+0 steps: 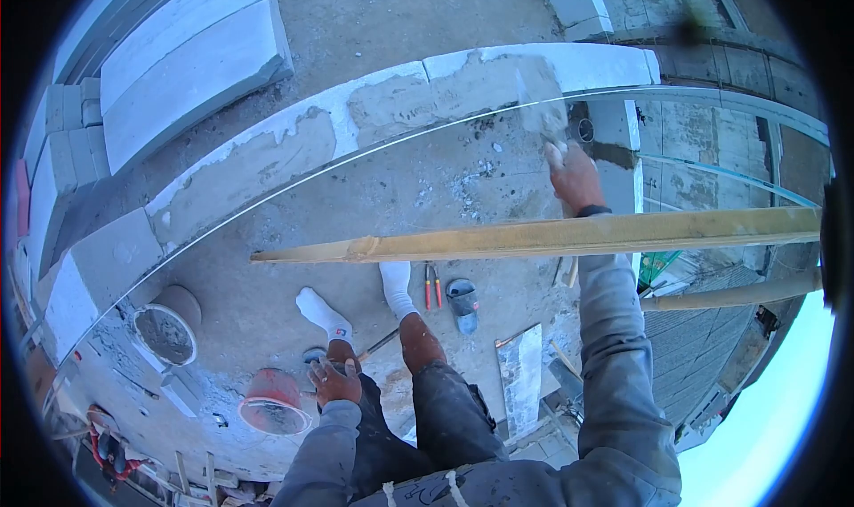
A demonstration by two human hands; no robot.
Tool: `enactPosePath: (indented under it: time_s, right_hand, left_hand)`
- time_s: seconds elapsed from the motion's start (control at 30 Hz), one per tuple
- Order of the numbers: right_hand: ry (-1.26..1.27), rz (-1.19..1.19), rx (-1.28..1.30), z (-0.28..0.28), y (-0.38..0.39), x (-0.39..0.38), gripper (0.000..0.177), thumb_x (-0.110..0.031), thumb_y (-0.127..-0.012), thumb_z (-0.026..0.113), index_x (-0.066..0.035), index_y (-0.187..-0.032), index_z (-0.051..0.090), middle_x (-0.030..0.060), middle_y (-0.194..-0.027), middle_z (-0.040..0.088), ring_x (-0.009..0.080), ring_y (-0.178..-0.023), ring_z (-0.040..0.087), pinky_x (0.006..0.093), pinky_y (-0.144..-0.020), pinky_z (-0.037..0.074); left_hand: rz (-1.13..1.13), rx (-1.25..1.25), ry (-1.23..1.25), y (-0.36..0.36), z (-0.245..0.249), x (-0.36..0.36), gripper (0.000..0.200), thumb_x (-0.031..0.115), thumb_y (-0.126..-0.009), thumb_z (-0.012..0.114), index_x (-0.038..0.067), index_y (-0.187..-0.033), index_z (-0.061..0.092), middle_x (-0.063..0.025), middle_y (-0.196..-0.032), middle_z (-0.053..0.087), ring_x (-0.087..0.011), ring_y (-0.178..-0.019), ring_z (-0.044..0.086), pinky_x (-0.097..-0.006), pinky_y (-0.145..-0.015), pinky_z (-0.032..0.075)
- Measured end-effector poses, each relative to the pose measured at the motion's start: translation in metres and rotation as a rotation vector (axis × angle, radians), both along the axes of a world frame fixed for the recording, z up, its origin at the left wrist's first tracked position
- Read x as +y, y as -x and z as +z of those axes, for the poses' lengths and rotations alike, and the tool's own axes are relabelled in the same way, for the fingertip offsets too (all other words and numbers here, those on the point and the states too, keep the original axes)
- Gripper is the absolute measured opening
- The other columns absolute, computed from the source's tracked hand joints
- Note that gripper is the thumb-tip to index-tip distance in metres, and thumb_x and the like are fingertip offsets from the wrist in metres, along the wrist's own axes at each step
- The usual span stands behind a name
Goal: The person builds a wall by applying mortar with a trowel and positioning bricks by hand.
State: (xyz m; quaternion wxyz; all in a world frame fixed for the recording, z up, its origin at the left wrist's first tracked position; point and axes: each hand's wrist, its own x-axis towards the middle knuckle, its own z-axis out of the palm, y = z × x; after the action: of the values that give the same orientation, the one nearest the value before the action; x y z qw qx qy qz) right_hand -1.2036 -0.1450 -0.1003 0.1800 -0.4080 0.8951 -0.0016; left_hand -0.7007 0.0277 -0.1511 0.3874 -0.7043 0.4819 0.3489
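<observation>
Outdoors on a rough concrete slab (427,187), looked down on from above, with a low wall of pale blocks (107,267) running across it. Along the top of the wall, a grey, uneven coat of mortar (400,107). Reaches out to the wall's top, at the far right end of that coat, with the right hand (574,178), fingers wrapped tight around the handle of a trowel (538,98), with the blade laid on the wet mortar and touching it. Rests the left hand (336,382) well back from the wall on a bent knee, fingers spread flat, clasping nothing.

Just along the wall's near face, a thin string line (356,151) pulled taut. Between the wall and the legs, a long wooden plank (498,238), crossing above the right forearm and hiding part of the sleeve. On the near side of the wall, towards its left end, a white bucket (165,333) with grey mix inside and, further back from the wall, a red bucket (271,400). Closer in, near the socked feet, a red-handled tool (431,286) just beside a grey sandal (463,301). Beyond the wall, on its far side, stacked blocks (187,53).
</observation>
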Motion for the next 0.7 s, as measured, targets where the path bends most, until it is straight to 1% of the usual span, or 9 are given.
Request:
enactPosePath:
  time_s: [0.13, 0.2, 0.23, 0.3, 0.37, 0.43, 0.53, 0.67, 0.7]
  right_hand:
    - [0.031, 0.073, 0.172, 0.015, 0.007, 0.037, 0.042, -0.042, -0.086, 0.049, 0.0, -0.081, 0.056, 0.0199, -0.074, 0.062, 0.0378, -0.07, 0.06, 0.0456, -0.062, 0.046]
    - [0.011, -0.233, -0.223, 0.044, -0.024, 0.029, 0.04, -0.041, -0.086, 0.051, -0.002, -0.077, 0.055, 0.0107, -0.064, 0.058, 0.026, -0.055, 0.056, 0.0402, -0.054, 0.043]
    - [0.005, -0.225, -0.233, 0.042, -0.039, 0.026, 0.04, -0.041, -0.086, 0.051, -0.002, -0.077, 0.055, 0.0107, -0.064, 0.058, 0.026, -0.055, 0.056, 0.0402, -0.054, 0.043]
    - [0.175, -0.231, -0.738, 0.031, -0.074, 0.017, 0.04, -0.042, -0.086, 0.051, -0.004, -0.078, 0.054, 0.0056, -0.063, 0.052, 0.0167, -0.056, 0.049, 0.0349, -0.054, 0.04]
    - [0.0, 0.002, -0.656, 0.024, -0.109, -0.011, 0.041, -0.045, -0.086, 0.049, -0.004, -0.082, 0.055, 0.0109, -0.069, 0.056, 0.023, -0.064, 0.055, 0.0372, -0.061, 0.043]
    - [0.066, 0.083, -0.647, 0.0, -0.139, -0.024, 0.044, -0.046, -0.088, 0.046, -0.002, -0.089, 0.053, 0.0177, -0.076, 0.059, 0.0314, -0.074, 0.059, 0.0409, -0.068, 0.044]
    - [0.028, 0.105, -0.578, -0.004, -0.177, -0.04, 0.045, -0.043, -0.089, 0.044, 0.0, -0.095, 0.051, 0.0228, -0.081, 0.06, 0.0388, -0.082, 0.059, 0.0446, -0.074, 0.044]
    - [-0.172, 0.28, -0.541, 0.005, -0.178, -0.059, 0.045, -0.041, -0.088, 0.044, 0.003, -0.098, 0.05, 0.0239, -0.084, 0.061, 0.0391, -0.086, 0.059, 0.0459, -0.079, 0.044]
    - [-0.192, 0.43, -0.539, 0.006, -0.172, -0.063, 0.045, -0.04, -0.088, 0.045, 0.003, -0.098, 0.05, 0.0239, -0.085, 0.061, 0.039, -0.087, 0.059, 0.046, -0.08, 0.044]
  left_hand:
    - [0.016, -0.006, -0.011, -0.001, 0.002, -0.003, 0.07, 0.052, -0.086, 0.042, 0.008, -0.138, 0.026, -0.015, -0.144, 0.022, -0.0329, -0.135, 0.016, -0.063, -0.102, 0.009]
    - [0.013, -0.026, -0.033, 0.002, 0.006, -0.006, 0.071, 0.052, -0.086, 0.042, 0.008, -0.138, 0.026, -0.015, -0.144, 0.022, -0.0326, -0.135, 0.016, -0.063, -0.102, 0.009]
    - [0.009, -0.022, -0.037, 0.004, 0.007, -0.009, 0.071, 0.052, -0.086, 0.042, 0.008, -0.138, 0.026, -0.015, -0.144, 0.023, -0.0325, -0.135, 0.016, -0.0631, -0.102, 0.009]
    - [0.003, -0.032, -0.039, 0.002, 0.008, -0.009, 0.07, 0.052, -0.085, 0.042, 0.008, -0.138, 0.026, -0.0149, -0.144, 0.023, -0.0323, -0.135, 0.016, -0.0631, -0.102, 0.009]
    - [-0.008, -0.021, -0.015, 0.002, 0.005, -0.006, 0.07, 0.051, -0.085, 0.042, 0.008, -0.138, 0.026, -0.0149, -0.143, 0.024, -0.0321, -0.135, 0.016, -0.0631, -0.102, 0.009]
    - [-0.018, -0.035, -0.02, 0.001, 0.004, -0.004, 0.07, 0.051, -0.085, 0.042, 0.007, -0.138, 0.027, -0.015, -0.143, 0.025, -0.032, -0.134, 0.016, -0.0632, -0.102, 0.009]
    - [-0.027, -0.036, 0.015, 0.0, 0.004, 0.001, 0.07, 0.052, -0.084, 0.045, 0.008, -0.136, 0.029, -0.0158, -0.142, 0.027, -0.0315, -0.132, 0.022, -0.0649, -0.101, 0.01]
    - [-0.029, -0.023, 0.033, 0.001, 0.0, 0.003, 0.071, 0.052, -0.084, 0.045, 0.006, -0.136, 0.029, -0.0166, -0.141, 0.028, -0.0324, -0.132, 0.023, -0.0635, -0.101, 0.012]
    - [-0.022, -0.012, 0.037, 0.001, 0.0, 0.003, 0.071, 0.052, -0.084, 0.044, 0.006, -0.136, 0.029, -0.0169, -0.141, 0.028, -0.0326, -0.132, 0.023, -0.0629, -0.101, 0.013]
